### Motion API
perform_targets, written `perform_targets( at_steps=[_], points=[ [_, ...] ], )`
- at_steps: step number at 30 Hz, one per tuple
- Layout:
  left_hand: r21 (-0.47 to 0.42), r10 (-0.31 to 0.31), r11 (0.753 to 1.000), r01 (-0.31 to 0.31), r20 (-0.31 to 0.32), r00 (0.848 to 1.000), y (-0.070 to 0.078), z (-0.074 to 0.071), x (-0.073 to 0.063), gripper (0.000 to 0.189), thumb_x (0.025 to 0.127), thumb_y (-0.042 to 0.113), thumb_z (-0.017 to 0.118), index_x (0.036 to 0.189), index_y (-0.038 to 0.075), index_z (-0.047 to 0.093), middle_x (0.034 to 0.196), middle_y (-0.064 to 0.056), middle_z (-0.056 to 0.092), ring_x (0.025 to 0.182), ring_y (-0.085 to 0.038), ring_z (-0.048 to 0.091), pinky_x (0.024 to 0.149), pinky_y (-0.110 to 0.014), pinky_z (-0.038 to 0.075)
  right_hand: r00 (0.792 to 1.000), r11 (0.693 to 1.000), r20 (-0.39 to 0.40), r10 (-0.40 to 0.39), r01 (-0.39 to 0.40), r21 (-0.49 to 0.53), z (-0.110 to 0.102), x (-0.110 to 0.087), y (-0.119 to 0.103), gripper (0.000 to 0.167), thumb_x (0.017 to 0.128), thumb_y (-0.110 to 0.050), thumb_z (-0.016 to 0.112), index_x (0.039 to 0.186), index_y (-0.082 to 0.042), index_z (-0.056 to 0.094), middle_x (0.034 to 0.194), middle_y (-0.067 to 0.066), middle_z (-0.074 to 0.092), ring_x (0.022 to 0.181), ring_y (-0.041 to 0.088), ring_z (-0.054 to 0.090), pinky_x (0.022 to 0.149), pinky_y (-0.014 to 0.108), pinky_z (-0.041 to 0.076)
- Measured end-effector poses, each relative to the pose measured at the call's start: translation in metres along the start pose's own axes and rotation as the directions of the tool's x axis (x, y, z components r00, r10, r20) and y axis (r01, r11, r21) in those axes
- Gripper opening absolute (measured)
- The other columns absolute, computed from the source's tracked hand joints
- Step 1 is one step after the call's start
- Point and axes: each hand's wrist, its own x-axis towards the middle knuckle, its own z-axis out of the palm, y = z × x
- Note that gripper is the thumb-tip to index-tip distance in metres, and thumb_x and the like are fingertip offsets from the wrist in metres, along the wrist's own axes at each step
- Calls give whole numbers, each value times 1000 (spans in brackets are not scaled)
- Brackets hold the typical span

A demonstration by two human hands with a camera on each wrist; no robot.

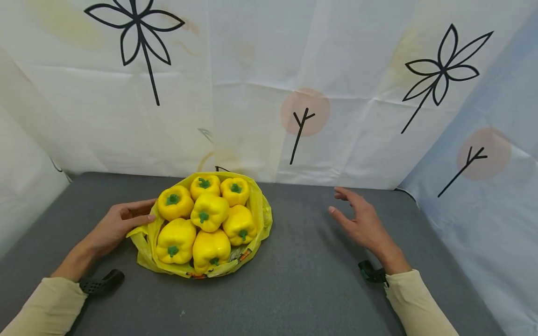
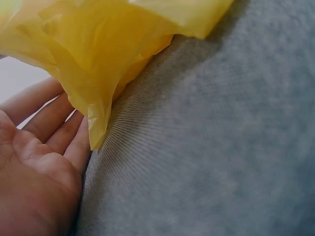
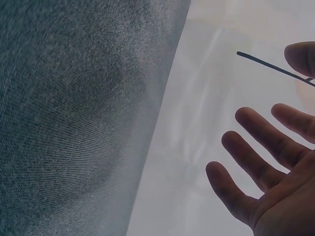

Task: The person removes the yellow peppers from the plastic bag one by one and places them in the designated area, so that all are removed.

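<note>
Several yellow bell peppers point(image 1: 209, 212) with green stems sit in a yellow plastic bag point(image 1: 263, 221), its mouth spread wide around them. At the bag's left side, my left hand point(image 1: 115, 226) touches the plastic with its fingers extended. The left wrist view shows that hand point(image 2: 37, 162) with relaxed fingers, partly hidden behind a hanging fold of the bag point(image 2: 98, 64). Well to the right of the bag, my right hand point(image 1: 364, 223) hovers over the table, holding nothing. Its fingers are spread and slightly bent in the right wrist view, where the hand point(image 3: 280, 191) shows its palm side.
A dark grey table point(image 1: 302, 261) lies under everything. White fabric point(image 1: 252, 60) with black leaf drawings hangs behind its back edge, and more fabric point(image 1: 500, 224) hangs on the right side. Each wrist wears a dark band, such as the left band point(image 1: 102, 282).
</note>
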Motion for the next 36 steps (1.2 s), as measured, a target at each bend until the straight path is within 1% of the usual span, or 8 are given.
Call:
perform_targets(
  at_steps=[3,11,15,17,22,24,29,36],
  points=[
    [-4,2,1000,-2,-3,1000,-1,0,0,62,105,20,60,154,-7,34,150,-3,46,117,14,46,90,-13,47,1000,1000,-2,-13,13,2,0,0,-1,57,103,-25,64,152,-6,43,138,21,56,130,41,48,103,61,40],
    [-23,-2,1000,2,4,1000,-2,0,0,62,105,20,59,153,-9,34,145,6,48,116,15,47,90,-14,48,998,998,-15,-58,59,31,0,0,-8,56,102,-25,65,151,-7,45,137,18,58,128,37,52,102,60,42],
    [-22,-4,1000,4,3,1000,-2,0,0,62,105,21,59,153,-10,34,146,5,48,116,16,46,90,-12,47,996,992,-3,-85,85,96,0,2,-19,54,101,-25,66,150,-10,47,136,15,60,128,34,53,103,57,43],
    [-24,0,1000,0,3,1000,-2,0,0,62,105,21,59,153,-10,34,146,7,48,116,16,46,90,-11,46,995,987,10,-96,94,133,1,4,-27,54,101,-24,66,150,-11,47,136,13,60,128,32,53,104,56,43],
    [-29,17,999,-17,-3,1000,-3,0,0,61,105,19,59,152,-11,34,140,15,50,116,16,47,90,-11,47,990,965,34,-134,123,233,3,8,-46,51,101,-20,66,149,-11,49,136,13,61,128,30,54,106,54,43],
    [-26,23,999,-23,-5,1000,-4,0,0,61,105,19,59,152,-11,35,139,16,50,116,16,46,90,-11,46,988,953,40,-148,132,273,4,9,-54,50,101,-18,66,148,-11,50,136,12,61,128,29,54,106,53,43],
    [-21,29,999,-29,-2,1000,-4,0,0,60,105,18,59,152,-10,35,139,17,50,117,16,47,90,-11,46,982,922,58,-181,149,358,8,17,-72,50,100,-17,67,148,-12,50,137,10,60,129,25,53,108,50,43],
    [-20,32,999,-32,0,999,-5,0,0,60,105,17,59,153,-10,35,138,17,50,117,15,47,89,-12,47,968,882,83,-235,176,437,12,30,-100,52,99,-18,68,148,-13,50,139,7,59,129,23,53,107,46,44]
  ],
)
